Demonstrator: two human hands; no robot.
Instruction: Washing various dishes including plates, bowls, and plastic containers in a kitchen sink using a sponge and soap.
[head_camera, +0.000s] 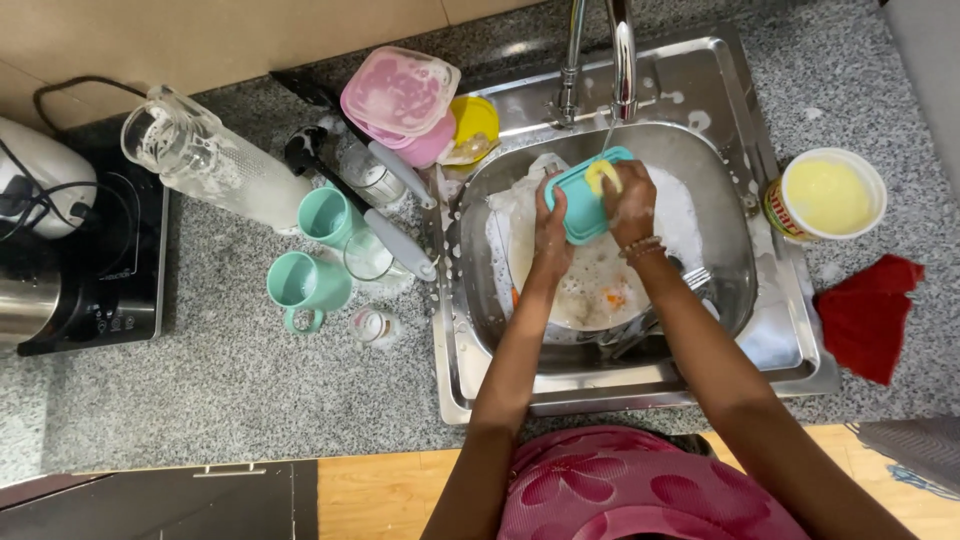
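My left hand (550, 225) grips the left side of a teal plastic container (582, 205) held over the steel sink (720, 290). My right hand (630, 200) presses a yellow sponge (601, 176) against the container's top edge. Foam covers both hands. Beneath them a white plate (590, 290) with food scraps lies in soapy water, and a fork (695, 277) rests at the sink's right side. The tap (622, 60) stands just above the container.
Left of the sink stand two teal mugs (305, 285), a soapy glass jug (205, 155), a pink lidded box (400, 95), a yellow bowl (475, 125) and utensils. A tub of yellow soap (830, 195) and a red cloth (868, 315) lie right. An induction hob (95, 270) sits far left.
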